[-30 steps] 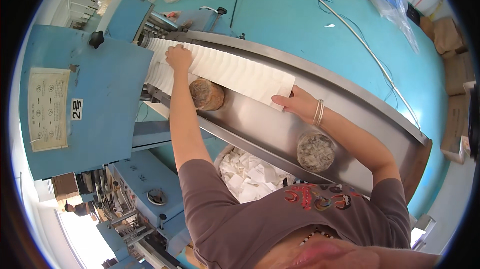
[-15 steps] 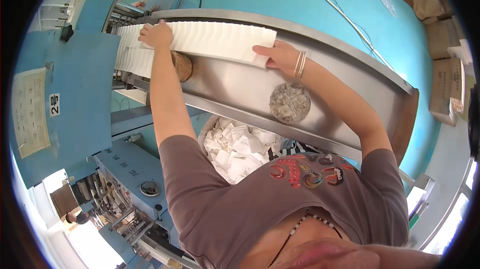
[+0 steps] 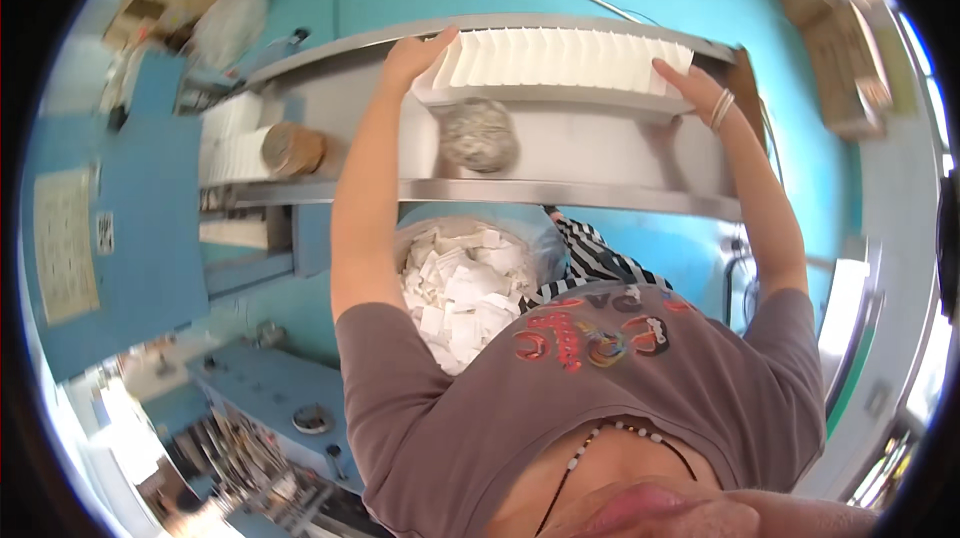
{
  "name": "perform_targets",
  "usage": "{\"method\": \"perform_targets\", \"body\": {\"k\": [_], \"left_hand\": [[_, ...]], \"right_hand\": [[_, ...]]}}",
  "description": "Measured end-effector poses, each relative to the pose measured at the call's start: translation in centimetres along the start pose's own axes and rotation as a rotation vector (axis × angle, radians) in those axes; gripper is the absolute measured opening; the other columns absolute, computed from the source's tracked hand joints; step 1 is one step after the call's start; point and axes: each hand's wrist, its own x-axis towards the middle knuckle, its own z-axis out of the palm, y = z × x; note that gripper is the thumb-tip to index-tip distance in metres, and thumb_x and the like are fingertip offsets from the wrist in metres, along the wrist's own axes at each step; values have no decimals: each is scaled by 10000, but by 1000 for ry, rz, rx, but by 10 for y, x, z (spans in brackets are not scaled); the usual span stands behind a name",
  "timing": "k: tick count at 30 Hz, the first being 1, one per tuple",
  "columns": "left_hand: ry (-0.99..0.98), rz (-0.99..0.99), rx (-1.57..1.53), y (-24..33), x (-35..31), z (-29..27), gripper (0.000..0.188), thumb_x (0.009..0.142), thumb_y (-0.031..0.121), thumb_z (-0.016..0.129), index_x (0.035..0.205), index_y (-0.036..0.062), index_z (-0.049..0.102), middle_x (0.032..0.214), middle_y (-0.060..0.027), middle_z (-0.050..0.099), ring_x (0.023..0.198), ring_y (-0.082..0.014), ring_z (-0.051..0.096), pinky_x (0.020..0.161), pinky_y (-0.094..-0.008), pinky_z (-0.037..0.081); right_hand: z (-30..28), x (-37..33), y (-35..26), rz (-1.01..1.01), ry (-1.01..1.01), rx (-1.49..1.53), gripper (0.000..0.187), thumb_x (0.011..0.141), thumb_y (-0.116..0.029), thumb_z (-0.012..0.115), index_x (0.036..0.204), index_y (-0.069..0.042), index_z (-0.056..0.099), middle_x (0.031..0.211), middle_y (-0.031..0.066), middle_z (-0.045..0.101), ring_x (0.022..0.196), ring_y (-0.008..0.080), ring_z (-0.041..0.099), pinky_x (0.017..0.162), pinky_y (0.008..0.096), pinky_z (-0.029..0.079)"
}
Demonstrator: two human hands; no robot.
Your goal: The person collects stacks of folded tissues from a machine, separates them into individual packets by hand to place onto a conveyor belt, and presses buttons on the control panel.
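Observation:
A long row of folded white paper napkins [image 3: 560, 60] lies along the far side of the metal trough [image 3: 600, 143]. My left hand [image 3: 415, 58] presses its left end, thumb and fingers round it. At the right end my right hand [image 3: 694, 90] grips the same row, so the napkins are squeezed between both hands. Nearer to me, below the row's left part, stands a grey round block [image 3: 480, 136]. A brown round block [image 3: 293, 149] rests farther left, against more white folded paper [image 3: 232, 128] by the machine.
A blue machine [image 3: 150, 208] stands at the left end of the trough. Below the trough's near rim [image 3: 500, 193] is a bin of white paper scraps [image 3: 462, 288]. Cardboard boxes [image 3: 840, 58] are stacked at the far right. Another blue machine [image 3: 270, 398] stands at lower left.
Both hands have moved right along the trough with the row of napkins, away from the machine. A gap now separates it from the paper at the left. The view has also shifted.

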Motion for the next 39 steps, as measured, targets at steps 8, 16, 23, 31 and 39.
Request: {"method": "perform_targets", "body": {"k": [8, 16, 23, 31, 39], "left_hand": [[-361, 52, -42, 86, -54, 59, 896, 593, 588, 777, 1134, -96, 572, 1085, -163, 607, 993, -257, 573, 843, -378, 447], [-266, 71, -213, 88, -57, 72, 743, 641, 410, 807, 1177, -39, 558, 1113, -115, 612, 989, -201, 581, 832, -327, 450], [-291, 160, -401, 109, -70, 96, 475, 714, 179, 739, 1122, -22, 600, 1046, -99, 637, 916, -179, 612, 767, -311, 477], [-198, 174, -431, 109, -78, 95, 457, 703, 167, 733, 1101, -26, 615, 1014, -96, 644, 877, -177, 617, 730, -305, 480], [-221, 392, -370, 163, -89, 77, 428, 749, 129, 704, 1130, -40, 601, 1061, -97, 643, 955, -185, 605, 827, -295, 455]], "right_hand": [[-75, -2, 49, -55, 43, -229, 845, 698, -625, 670, 1152, 80, 568, 1104, 168, 611, 1014, 255, 582, 867, 330, 468], [-83, 18, 45, 22, 115, -434, 1105, 578, -670, 699, 1237, 169, 413, 1181, 304, 533, 1111, 371, 544, 936, 373, 437], [-67, 19, 31, 60, 230, -424, 1054, 600, -529, 750, 1223, 223, 355, 1078, 285, 590, 985, 331, 611, 835, 341, 493], [-68, 23, 52, -48, 320, -273, 599, 621, -389, 749, 973, 84, 648, 903, 160, 666, 805, 244, 630, 768, 311, 501], [-107, -59, 12, -75, 520, -226, 749, 553, -454, 740, 973, 148, 595, 913, 229, 650, 821, 280, 633, 717, 330, 516]]}}
